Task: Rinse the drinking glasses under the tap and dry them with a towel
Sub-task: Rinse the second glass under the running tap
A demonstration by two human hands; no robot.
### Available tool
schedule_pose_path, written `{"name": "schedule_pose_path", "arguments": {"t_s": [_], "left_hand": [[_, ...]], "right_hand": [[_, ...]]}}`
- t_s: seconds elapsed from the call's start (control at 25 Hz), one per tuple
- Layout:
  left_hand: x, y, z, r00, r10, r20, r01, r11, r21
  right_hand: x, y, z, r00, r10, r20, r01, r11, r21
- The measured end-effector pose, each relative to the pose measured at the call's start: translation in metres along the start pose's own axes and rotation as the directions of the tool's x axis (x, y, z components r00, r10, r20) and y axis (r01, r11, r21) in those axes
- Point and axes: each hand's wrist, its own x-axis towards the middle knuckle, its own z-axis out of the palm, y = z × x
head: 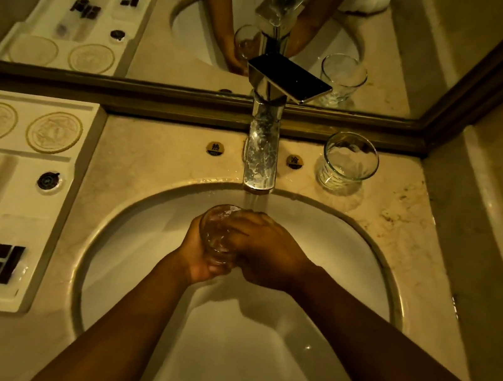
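Rinsing step, by the look of it: first glass (pixel 218 237) held over the basin (pixel 364 257), just under the running stream from the tap (pixel 261 159), mouth tilted up toward the spout. Left hand (pixel 196 257) cupped beneath and around the base, fingers wrapped against the glass wall; right hand (pixel 266 252) laid over the far side, fingers (pixel 240 221) pressed together on the rim, perhaps rubbing it (too blurred by water to tell whether any reach inside). Second glass (pixel 348 161) upright on the worktop (pixel 157 155) to the right of the tap, near the mirror frame (pixel 190 108), well apart from both hands; wet or dry, impossible to say. Amenity tray (pixel 74 195) off to the left, untouched. No towel in view here. Next, probably: turning the glass to flush all round, tipping the water out, then finding the towel, with a firm grip on slippery glass above a hard basin.
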Motion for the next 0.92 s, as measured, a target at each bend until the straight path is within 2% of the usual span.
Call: {"name": "schedule_pose_path", "arguments": {"t_s": [0.08, 0.12, 0.16, 0.2, 0.24, 0.28, 0.32, 0.4, 0.44, 0.48, 0.52, 0.6, 0.68, 0.76, 0.8, 0.84, 0.88, 0.92], "left_hand": [[-0.004, 0.000, 0.002, 0.999, 0.006, 0.043, -0.001, 0.992, -0.124], [-0.005, 0.000, 0.007, 0.997, 0.028, 0.071, -0.017, 0.988, -0.153], [-0.005, 0.000, 0.010, 0.995, 0.053, 0.086, -0.039, 0.988, -0.151], [-0.003, 0.001, 0.013, 0.994, 0.083, 0.070, -0.074, 0.991, -0.112], [-0.003, 0.001, 0.017, 0.992, 0.121, 0.046, -0.118, 0.991, -0.063], [-0.002, 0.001, 0.019, 0.987, 0.158, 0.014, -0.158, 0.987, -0.009], [-0.001, 0.002, 0.020, 0.982, 0.188, -0.011, -0.188, 0.982, 0.037], [-0.002, 0.000, 0.023, 0.964, 0.257, -0.069, -0.246, 0.960, 0.130], [-0.001, -0.002, 0.025, 0.945, 0.308, -0.109, -0.284, 0.939, 0.193], [-0.001, -0.003, 0.025, 0.916, 0.372, -0.150, -0.327, 0.909, 0.259], [-0.001, -0.003, 0.024, 0.873, 0.454, -0.177, -0.379, 0.861, 0.339], [-0.003, -0.003, 0.022, 0.769, 0.625, -0.135, -0.486, 0.709, 0.510], [-0.006, -0.002, 0.021, 0.655, 0.756, -0.005, -0.558, 0.488, 0.672], [-0.003, 0.001, 0.023, 0.551, 0.824, 0.135, -0.547, 0.234, 0.804], [0.000, 0.003, 0.026, 0.518, 0.835, 0.185, -0.527, 0.140, 0.838], [0.001, 0.006, 0.030, 0.510, 0.837, 0.199, -0.504, 0.103, 0.858], [0.002, 0.008, 0.034, 0.516, 0.840, 0.169, -0.487, 0.125, 0.864], [0.003, 0.008, 0.038, 0.543, 0.834, 0.098, -0.472, 0.207, 0.857]], "right_hand": [[-0.005, -0.008, 0.007, 0.957, 0.126, -0.261, -0.109, 0.991, 0.077], [-0.008, -0.013, 0.011, 0.886, 0.258, -0.385, -0.199, 0.962, 0.187], [-0.010, -0.018, 0.018, 0.796, 0.414, -0.441, -0.274, 0.897, 0.347], [-0.010, -0.023, 0.022, 0.723, 0.561, -0.404, -0.300, 0.781, 0.548], [-0.006, -0.029, 0.024, 0.687, 0.665, -0.293, -0.288, 0.619, 0.731], [-0.001, -0.032, 0.026, 0.675, 0.712, -0.195, -0.265, 0.480, 0.836], [0.003, -0.031, 0.030, 0.665, 0.732, -0.149, -0.270, 0.421, 0.866], [0.010, -0.026, 0.032, 0.639, 0.762, -0.111, -0.351, 0.417, 0.839], [0.013, -0.022, 0.031, 0.617, 0.783, -0.081, -0.373, 0.382, 0.846], [0.017, -0.019, 0.027, 0.593, 0.805, -0.018, -0.369, 0.292, 0.882], [0.020, -0.017, 0.026, 0.565, 0.822, 0.076, -0.352, 0.157, 0.923], [0.023, -0.016, 0.024, 0.516, 0.809, 0.283, -0.264, -0.164, 0.950], [0.025, -0.017, 0.024, 0.565, 0.695, 0.445, -0.111, -0.471, 0.875], [0.026, -0.017, 0.024, 0.621, 0.577, 0.531, 0.048, -0.704, 0.709], [0.027, -0.019, 0.025, 0.621, 0.547, 0.561, 0.111, -0.770, 0.628], [0.028, -0.020, 0.028, 0.611, 0.537, 0.582, 0.146, -0.799, 0.584], [0.030, -0.020, 0.032, 0.606, 0.551, 0.574, 0.171, -0.795, 0.582], [0.032, -0.019, 0.036, 0.584, 0.605, 0.542, 0.178, -0.746, 0.641]]}}
